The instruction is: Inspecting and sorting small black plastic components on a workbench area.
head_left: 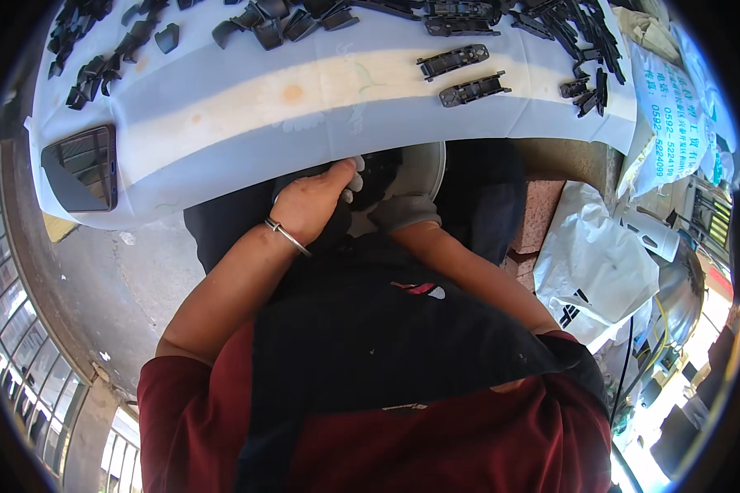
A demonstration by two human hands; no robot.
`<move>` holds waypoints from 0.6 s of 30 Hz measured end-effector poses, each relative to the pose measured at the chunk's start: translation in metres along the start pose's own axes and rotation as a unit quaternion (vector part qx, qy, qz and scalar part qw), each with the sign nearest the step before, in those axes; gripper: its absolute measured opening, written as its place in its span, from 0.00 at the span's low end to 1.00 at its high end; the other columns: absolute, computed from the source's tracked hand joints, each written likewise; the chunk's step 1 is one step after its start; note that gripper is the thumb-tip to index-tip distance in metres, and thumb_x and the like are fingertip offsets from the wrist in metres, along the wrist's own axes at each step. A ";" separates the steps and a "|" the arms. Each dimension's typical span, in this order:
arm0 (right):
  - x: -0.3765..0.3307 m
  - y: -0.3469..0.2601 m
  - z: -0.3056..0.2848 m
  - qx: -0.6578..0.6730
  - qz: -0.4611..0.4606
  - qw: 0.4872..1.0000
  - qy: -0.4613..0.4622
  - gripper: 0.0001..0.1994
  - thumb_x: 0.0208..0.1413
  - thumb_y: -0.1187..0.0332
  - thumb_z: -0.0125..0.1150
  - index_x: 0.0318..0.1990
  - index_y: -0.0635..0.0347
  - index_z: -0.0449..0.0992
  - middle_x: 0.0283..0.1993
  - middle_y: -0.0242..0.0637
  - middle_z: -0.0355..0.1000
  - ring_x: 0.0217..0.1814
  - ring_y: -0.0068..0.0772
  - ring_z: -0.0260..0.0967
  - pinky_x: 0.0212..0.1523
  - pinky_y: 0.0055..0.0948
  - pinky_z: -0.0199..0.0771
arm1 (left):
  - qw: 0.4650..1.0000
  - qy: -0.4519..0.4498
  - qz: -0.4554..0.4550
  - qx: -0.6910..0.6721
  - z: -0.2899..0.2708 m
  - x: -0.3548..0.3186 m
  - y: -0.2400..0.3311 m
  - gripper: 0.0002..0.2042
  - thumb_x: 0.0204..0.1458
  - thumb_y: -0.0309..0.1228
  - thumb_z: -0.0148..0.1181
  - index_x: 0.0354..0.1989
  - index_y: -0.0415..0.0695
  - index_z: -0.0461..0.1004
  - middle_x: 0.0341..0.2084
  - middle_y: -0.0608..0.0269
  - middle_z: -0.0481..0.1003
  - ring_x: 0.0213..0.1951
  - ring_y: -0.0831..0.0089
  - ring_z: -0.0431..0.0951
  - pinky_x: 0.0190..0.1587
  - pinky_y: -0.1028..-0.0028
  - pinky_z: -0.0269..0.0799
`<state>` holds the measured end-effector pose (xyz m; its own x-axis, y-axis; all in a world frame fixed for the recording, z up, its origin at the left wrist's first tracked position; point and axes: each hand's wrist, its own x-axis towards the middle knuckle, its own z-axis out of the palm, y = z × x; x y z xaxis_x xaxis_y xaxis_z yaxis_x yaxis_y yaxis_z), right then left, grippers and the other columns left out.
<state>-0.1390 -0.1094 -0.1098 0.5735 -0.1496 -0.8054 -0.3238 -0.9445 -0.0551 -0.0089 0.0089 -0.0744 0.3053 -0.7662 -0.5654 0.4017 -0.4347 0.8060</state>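
Already dozens of small black moulded plastic parts (460,59) lie spread on the white cloth-covered table (247,99). The bare left hand (308,205) and grey-gloved right hand (386,205) close together over another dark piece (378,177) at the table's edge, seemingly still being worked; the exact grip is hidden.

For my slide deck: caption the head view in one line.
Bare left hand and gloved right hand work together below a white-covered table strewn with black plastic parts.

Red shirt, black apron (403,329), silver bracelet (288,236).
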 end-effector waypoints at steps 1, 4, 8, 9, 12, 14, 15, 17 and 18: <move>0.014 0.004 0.015 0.021 0.009 0.997 0.068 0.13 0.53 0.63 0.45 0.43 0.49 0.74 0.48 0.38 0.70 0.51 0.39 0.66 0.46 0.38 0.65 | 1.000 0.002 0.006 0.002 0.001 -0.001 0.000 0.18 0.57 0.43 0.36 0.40 0.41 0.68 0.29 0.66 0.72 0.32 0.76 0.70 0.40 0.78 0.64; 0.057 0.023 0.007 0.016 0.032 0.998 0.060 0.16 0.55 0.63 0.41 0.50 0.52 0.68 0.54 0.43 0.63 0.58 0.42 0.58 0.55 0.39 0.56 | 1.000 0.006 -0.010 0.001 0.003 0.001 0.000 0.19 0.57 0.44 0.36 0.42 0.42 0.68 0.31 0.66 0.73 0.33 0.75 0.71 0.41 0.77 0.64; 0.128 0.066 0.027 -0.084 0.024 0.940 0.331 0.18 0.57 0.62 0.40 0.52 0.54 0.66 0.56 0.42 0.62 0.59 0.41 0.56 0.59 0.38 0.53 | 0.998 -0.004 -0.021 0.063 0.009 0.008 -0.002 0.16 0.56 0.40 0.44 0.42 0.40 0.71 0.30 0.66 0.72 0.30 0.79 0.69 0.37 0.80 0.64; 0.123 0.056 0.009 -0.084 0.017 0.937 0.338 0.18 0.57 0.62 0.40 0.52 0.54 0.66 0.56 0.42 0.62 0.59 0.41 0.56 0.59 0.38 0.53 | 0.996 0.010 -0.073 0.044 0.008 0.003 0.004 0.17 0.56 0.41 0.44 0.42 0.40 0.71 0.30 0.67 0.72 0.30 0.80 0.69 0.37 0.80 0.65; 0.109 0.048 -0.025 -0.179 -0.091 0.955 0.219 0.23 0.57 0.60 0.40 0.61 0.51 0.55 0.64 0.44 0.50 0.66 0.43 0.47 0.63 0.38 0.44 | 0.997 0.000 -0.041 0.064 0.005 0.000 -0.001 0.16 0.56 0.41 0.44 0.39 0.42 0.71 0.27 0.69 0.72 0.28 0.80 0.69 0.35 0.81 0.65; 0.132 0.033 -0.038 -0.140 -0.082 0.958 0.235 0.23 0.57 0.61 0.41 0.60 0.51 0.56 0.63 0.44 0.51 0.65 0.43 0.48 0.63 0.37 0.46 | 0.993 -0.026 0.024 0.110 0.006 0.004 -0.001 0.14 0.56 0.40 0.44 0.37 0.42 0.70 0.26 0.69 0.72 0.27 0.81 0.69 0.35 0.81 0.65; 0.134 0.040 -0.039 -0.123 -0.086 0.959 0.241 0.22 0.56 0.61 0.41 0.59 0.52 0.57 0.63 0.44 0.52 0.65 0.43 0.48 0.62 0.37 0.46 | 0.989 -0.030 0.072 0.127 0.005 0.004 -0.007 0.13 0.56 0.39 0.44 0.37 0.42 0.70 0.26 0.70 0.71 0.27 0.81 0.69 0.34 0.81 0.65; 0.126 0.021 -0.021 -0.089 -0.093 0.959 0.251 0.22 0.56 0.61 0.42 0.58 0.52 0.58 0.62 0.43 0.53 0.64 0.42 0.49 0.62 0.37 0.47 | 0.981 -0.022 0.101 0.162 0.002 0.009 -0.027 0.11 0.56 0.37 0.45 0.39 0.44 0.70 0.29 0.68 0.73 0.31 0.77 0.72 0.38 0.80 0.66; 0.125 0.027 -0.018 -0.072 -0.095 0.960 0.255 0.22 0.56 0.61 0.42 0.58 0.52 0.58 0.61 0.43 0.54 0.64 0.42 0.50 0.61 0.37 0.48 | 0.917 0.013 0.229 0.328 0.001 0.008 -0.029 0.10 0.55 0.36 0.46 0.40 0.45 0.70 0.32 0.67 0.73 0.35 0.74 0.73 0.41 0.77 0.66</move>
<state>-0.0625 -0.1587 -0.2012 0.9175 -0.0604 -0.3932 -0.0916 -0.9939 -0.0610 -0.0187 0.0149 -0.1017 0.3369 -0.9313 -0.1388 -0.3756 -0.2681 0.8872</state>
